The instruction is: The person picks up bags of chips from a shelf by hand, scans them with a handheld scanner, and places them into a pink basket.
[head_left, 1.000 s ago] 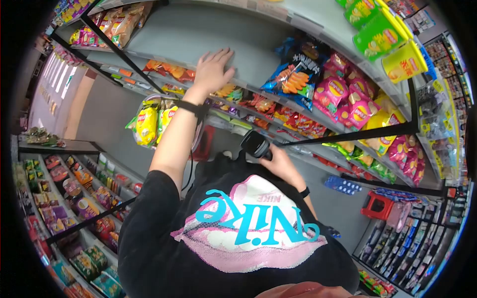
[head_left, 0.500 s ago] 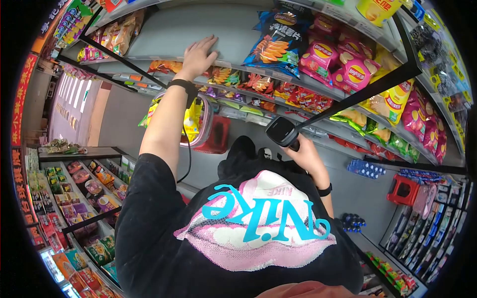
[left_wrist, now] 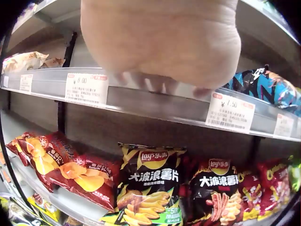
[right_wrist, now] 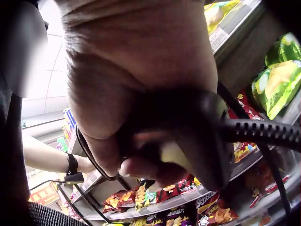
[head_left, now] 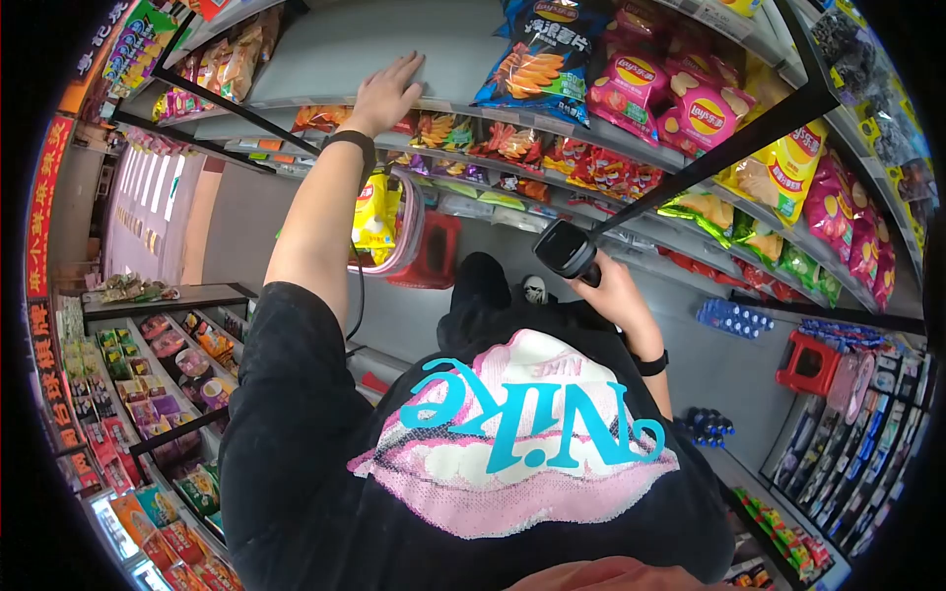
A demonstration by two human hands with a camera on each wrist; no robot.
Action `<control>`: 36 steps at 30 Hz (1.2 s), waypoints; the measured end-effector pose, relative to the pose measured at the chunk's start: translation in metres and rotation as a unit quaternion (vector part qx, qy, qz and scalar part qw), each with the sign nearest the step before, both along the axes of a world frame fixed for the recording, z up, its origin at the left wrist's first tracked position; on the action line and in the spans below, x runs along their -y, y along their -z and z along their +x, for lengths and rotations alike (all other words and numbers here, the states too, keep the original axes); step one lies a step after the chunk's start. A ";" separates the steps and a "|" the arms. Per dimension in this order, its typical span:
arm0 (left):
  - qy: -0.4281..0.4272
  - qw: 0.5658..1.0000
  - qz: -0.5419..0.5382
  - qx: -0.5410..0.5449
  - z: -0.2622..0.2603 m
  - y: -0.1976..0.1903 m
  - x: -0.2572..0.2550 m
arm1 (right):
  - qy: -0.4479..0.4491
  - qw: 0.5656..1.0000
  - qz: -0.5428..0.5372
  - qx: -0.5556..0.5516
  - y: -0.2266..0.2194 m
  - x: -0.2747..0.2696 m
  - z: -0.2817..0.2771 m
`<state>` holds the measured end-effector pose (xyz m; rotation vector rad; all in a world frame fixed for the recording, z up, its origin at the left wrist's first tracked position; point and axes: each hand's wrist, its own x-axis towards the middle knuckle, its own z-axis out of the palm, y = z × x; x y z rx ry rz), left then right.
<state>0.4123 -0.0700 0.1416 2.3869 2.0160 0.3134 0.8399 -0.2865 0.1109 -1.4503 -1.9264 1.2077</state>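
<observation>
In the head view my left hand (head_left: 387, 96) lies at the front of an upper shelf (head_left: 335, 49), its fingers extended over the grey surface. The left wrist view shows the underside of that hand (left_wrist: 162, 42) above the shelf's price strip, between a price tag (left_wrist: 87, 88) and another tag (left_wrist: 230, 113). My right hand (head_left: 619, 295) grips a black handheld barcode scanner (head_left: 564, 248) in front of the lower shelves. Its fingers (right_wrist: 136, 169) curl round the scanner's handle in the right wrist view, where a ribbed cable (right_wrist: 258, 131) leads off to the right.
Right of my left hand stands a blue Lay's chip bag (head_left: 537, 64), beside pink chip bags (head_left: 631, 89). A pink-rimmed basket (head_left: 406, 236) holding yellow bags is below my left forearm. A black shelf post (head_left: 729, 148) slants near the scanner. A red stool (head_left: 808, 361) stands at the right.
The head view has shifted. My left hand stays at the shelf, appearing further up and left. The scanner in my right hand appears further right and higher than a second ago.
</observation>
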 end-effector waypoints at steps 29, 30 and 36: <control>0.009 1.000 0.020 0.021 0.001 0.005 -0.004 | 0.038 0.999 0.009 0.010 -0.010 0.001 0.003; 0.010 1.000 0.020 0.018 0.002 0.005 -0.004 | 0.032 0.999 0.011 0.015 -0.010 0.001 0.003; 0.018 0.999 0.034 0.011 0.002 0.008 -0.006 | 0.002 0.999 0.006 0.041 -0.006 -0.004 0.001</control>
